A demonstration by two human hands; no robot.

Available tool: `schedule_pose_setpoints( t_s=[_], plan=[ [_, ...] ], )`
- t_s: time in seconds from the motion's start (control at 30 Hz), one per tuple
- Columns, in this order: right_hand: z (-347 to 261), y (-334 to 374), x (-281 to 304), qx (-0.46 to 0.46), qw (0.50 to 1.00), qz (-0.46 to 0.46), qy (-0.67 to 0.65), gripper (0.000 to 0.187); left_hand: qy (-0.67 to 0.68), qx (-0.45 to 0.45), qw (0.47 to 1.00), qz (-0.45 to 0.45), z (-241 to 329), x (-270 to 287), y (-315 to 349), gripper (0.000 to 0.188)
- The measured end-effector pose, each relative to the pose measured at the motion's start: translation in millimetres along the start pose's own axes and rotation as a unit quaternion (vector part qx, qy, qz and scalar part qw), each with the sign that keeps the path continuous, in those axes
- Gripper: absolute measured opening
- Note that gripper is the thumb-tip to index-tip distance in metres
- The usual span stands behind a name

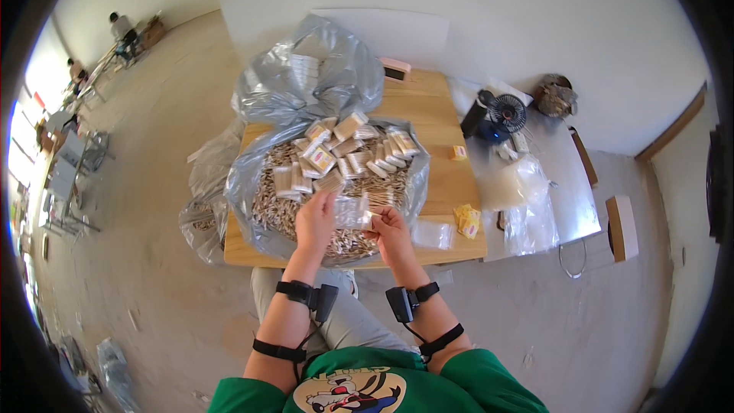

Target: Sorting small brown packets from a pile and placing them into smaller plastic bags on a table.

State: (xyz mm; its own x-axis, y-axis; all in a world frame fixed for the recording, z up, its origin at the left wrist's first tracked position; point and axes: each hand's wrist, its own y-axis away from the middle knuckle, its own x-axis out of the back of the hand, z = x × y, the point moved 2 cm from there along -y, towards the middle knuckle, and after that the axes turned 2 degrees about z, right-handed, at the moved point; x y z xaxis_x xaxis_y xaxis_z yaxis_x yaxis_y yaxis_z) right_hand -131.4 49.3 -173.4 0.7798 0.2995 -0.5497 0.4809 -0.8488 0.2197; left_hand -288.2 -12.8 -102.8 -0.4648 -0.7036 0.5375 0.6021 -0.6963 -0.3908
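A small clear plastic bag (351, 213) is stretched between my two hands above a heap of loose cotton swabs (279, 203). My left hand (314, 220) pinches the bag's left edge with closed fingers. At the opposite edge, my right hand (391, 232) grips the bag near a small pale piece at its fingertips, too small to make out. Just beyond my hands, several filled packs of cotton swabs (348, 127) lie piled on the loose ones. One pack there shows a yellow and white card (322, 159). A grey plastic sack (417, 187) lies spread open around the heap.
The wooden table (447, 118) carries another grey sack (264, 88) at the back, a yellow card stack (467, 220), flat clear bags (433, 235) and a small yellow box (459, 153). On the metal table at right stand a fan (508, 113) and plastic bags (527, 206). People sit far left.
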Motion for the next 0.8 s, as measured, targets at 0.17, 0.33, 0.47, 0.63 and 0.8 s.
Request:
schedule_pose_setpoints(
  t_s=[0.17,0.33,0.47,0.63,0.8],
  plan=[
    [-31.3,7.4,65.2,0.111,0.976,0.105,0.153,0.014,0.028,0.050,0.998,0.018,-32.8,10.8,9.1,0.019],
    [-57.4,2.0,238.0,0.235,0.846,0.343,0.333,0.016,0.094,0.108,0.989,-0.044,-19.0,0.4,18.8,0.024],
    [-73.4,9.2,270.9,0.136,0.771,0.413,0.465,0.018,0.101,0.102,0.987,-0.076,-10.9,-18.6,31.6,0.025],
    [-73.4,9.2,266.2,0.138,0.687,0.413,0.582,0.015,0.125,0.104,0.977,-0.141,12.7,-47.0,49.8,0.024],
    [-73.3,20.4,235.3,0.193,0.606,0.412,0.653,0.025,0.142,0.113,0.967,-0.177,33.4,-64.9,63.6,0.025]
  ],
)
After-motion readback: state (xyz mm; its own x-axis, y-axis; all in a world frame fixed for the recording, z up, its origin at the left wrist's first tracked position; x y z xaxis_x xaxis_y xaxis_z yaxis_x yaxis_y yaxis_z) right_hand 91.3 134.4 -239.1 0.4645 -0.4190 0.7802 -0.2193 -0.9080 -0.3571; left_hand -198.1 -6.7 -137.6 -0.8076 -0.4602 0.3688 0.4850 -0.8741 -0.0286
